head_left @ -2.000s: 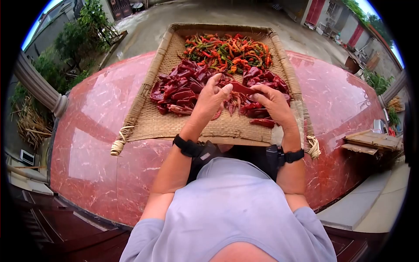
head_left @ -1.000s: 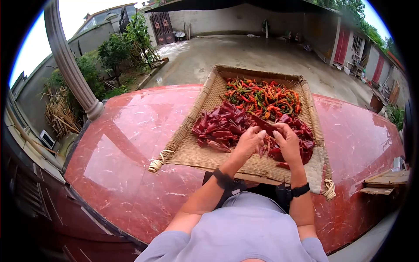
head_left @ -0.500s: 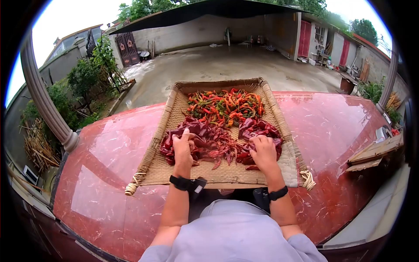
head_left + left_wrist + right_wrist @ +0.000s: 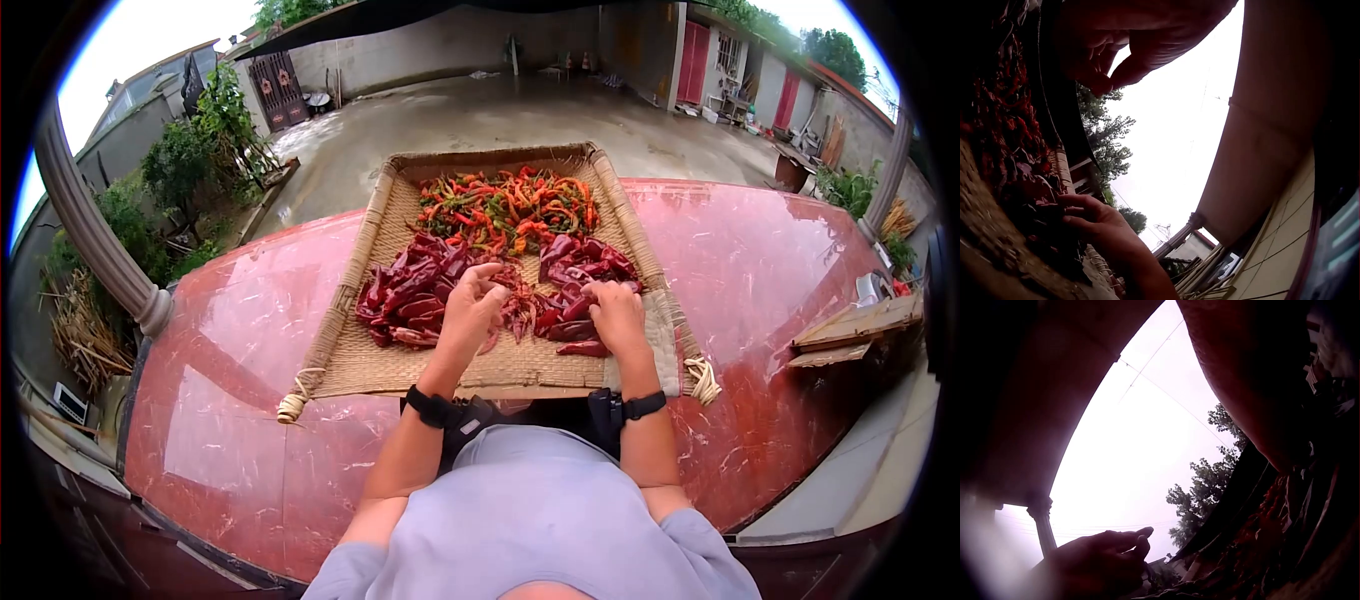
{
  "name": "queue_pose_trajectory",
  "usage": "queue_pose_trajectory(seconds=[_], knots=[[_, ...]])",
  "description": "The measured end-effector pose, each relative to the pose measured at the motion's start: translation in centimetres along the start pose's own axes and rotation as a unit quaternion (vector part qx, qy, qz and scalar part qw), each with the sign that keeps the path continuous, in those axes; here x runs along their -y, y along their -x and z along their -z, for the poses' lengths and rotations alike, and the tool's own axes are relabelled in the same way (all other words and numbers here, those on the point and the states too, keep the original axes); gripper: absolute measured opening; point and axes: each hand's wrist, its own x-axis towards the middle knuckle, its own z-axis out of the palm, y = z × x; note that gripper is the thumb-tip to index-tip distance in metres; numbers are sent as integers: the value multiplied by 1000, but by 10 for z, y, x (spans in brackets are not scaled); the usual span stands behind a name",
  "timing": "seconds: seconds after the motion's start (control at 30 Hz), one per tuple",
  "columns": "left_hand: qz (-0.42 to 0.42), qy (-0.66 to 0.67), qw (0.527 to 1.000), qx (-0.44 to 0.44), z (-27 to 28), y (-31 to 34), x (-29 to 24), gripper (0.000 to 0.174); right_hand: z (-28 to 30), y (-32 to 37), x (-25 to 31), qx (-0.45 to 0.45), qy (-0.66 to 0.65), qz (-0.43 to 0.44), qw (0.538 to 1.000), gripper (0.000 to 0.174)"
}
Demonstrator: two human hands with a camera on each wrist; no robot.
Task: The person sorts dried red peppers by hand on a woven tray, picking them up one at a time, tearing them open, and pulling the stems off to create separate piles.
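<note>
In the head view, my left hand (image 4: 472,312) is raised over the front middle of a woven tray (image 4: 330,325), thumb and index finger extended with a gap between them. Beside it lies the left heap of dark red dried peppers (image 4: 405,295). My right hand (image 4: 618,318) is at the right heap of dried peppers (image 4: 570,325), its fingertips pinching a dried red pepper (image 4: 578,274) there. In the left wrist view, the fingers of that right hand (image 4: 1100,225) bend over the dark peppers. Between the heaps is a scatter of small reddish bits (image 4: 522,305).
Thin orange, red and green chilies (image 4: 510,205) fill the tray's far end. Pale cloth (image 4: 662,340) covers its front right corner. The tray stands over a glossy red stone floor (image 4: 240,370). A pillar (image 4: 100,230) rises at left, and wooden boards (image 4: 860,330) lie at right.
The red pepper held between both hands has left them. The left hand went to the left heap, then came back toward the middle. The right hand has moved down to the right heap.
</note>
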Motion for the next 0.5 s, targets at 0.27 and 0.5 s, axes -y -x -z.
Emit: queue_pose_trajectory(seconds=[0.27, 0.5], knots=[[-9, -49, 996, 68, -23, 5, 12, 46, 9, -10, 22, -60, -385, -73, 918, 25], [29, -12, 996, 80, -23, -1, 19, 35, 1, -4, 39, 48, -483, -44, 873, 25]])
